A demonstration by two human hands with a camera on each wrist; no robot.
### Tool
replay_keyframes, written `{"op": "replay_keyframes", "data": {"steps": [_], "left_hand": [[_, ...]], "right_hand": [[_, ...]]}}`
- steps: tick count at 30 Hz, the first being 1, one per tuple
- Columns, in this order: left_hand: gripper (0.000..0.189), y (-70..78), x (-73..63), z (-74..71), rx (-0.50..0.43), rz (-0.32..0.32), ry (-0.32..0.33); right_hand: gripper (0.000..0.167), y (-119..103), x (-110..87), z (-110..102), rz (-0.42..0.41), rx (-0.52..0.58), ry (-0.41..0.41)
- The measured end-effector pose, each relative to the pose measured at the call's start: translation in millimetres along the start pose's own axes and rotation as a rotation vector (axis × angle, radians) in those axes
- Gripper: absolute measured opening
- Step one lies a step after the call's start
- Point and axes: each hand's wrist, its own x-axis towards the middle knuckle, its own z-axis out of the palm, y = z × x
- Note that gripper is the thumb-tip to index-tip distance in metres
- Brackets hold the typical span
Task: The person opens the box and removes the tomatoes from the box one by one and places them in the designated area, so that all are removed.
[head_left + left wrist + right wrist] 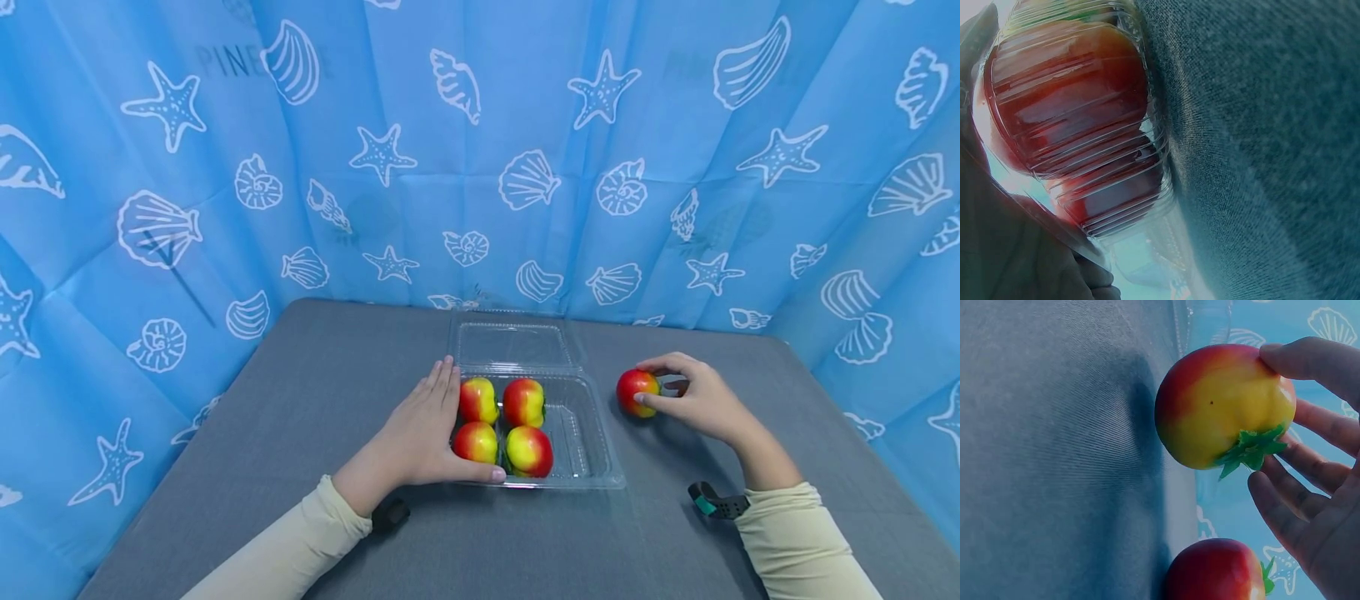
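My right hand [701, 398] pinches a red-and-yellow tomato-like fruit [636, 393] between thumb and fingers, right of a clear plastic box [613, 454]. Its green leafy top [1252, 450] faces the palm in the right wrist view. Another such fruit [1213, 575] shows beside it there; in the head view my hand mostly covers that one. Several fruits of the same kind [529, 452] sit in the box's left part. Fingers straight, my left hand [420, 433] lies along the box's left side, its thumb at the front rim. Red fruit [1072, 94] shows through the ribbed wall.
The box's hinged lid [513, 343] lies folded back towards the curtain. A grey cloth [337, 350] covers the table. Behind and at both sides hangs a blue curtain [465, 208] with white shells and starfish. A dark strap [716, 502] is on the right wrist.
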Motion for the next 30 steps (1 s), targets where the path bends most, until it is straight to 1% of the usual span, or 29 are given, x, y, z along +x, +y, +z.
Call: {"op": "replay_keyframes", "data": {"steps": [7, 10, 14, 18, 24, 27, 30], "left_hand": [[0.144, 0.2, -0.3, -0.1, 0.006, 0.0, 0.002], [0.144, -0.2, -0.3, 0.0, 0.004, 0.003, 0.004], [0.144, -0.1, -0.2, -0.1, 0.004, 0.003, 0.005], [0.145, 0.0, 0.0, -0.1, 0.006, 0.001, 0.002], [0.144, -0.5, 0.1, -0.3, 0.001, 0.01, 0.008], [0.144, -0.8, 0.0, -0.3, 0.005, 0.011, 0.005], [0.143, -0.8, -0.3, -0.3, 0.002, 0.014, 0.006]], "right_hand": [[0.045, -3, 1.0, 5, 0.027, 0.023, -0.029], [0.049, -4, 1.1, 7, 0.027, 0.03, -0.049], [0.06, -5, 0.5, 8, 0.018, 0.079, -0.12], [0.065, -5, 0.3, 9, 0.007, 0.121, -0.183], [0.07, -4, 1.3, 11, -0.01, 0.125, -0.198], [0.074, -4, 1.8, 12, -0.002, 0.132, -0.211], [0.074, -4, 2.0, 14, 0.007, 0.137, -0.219]]}}
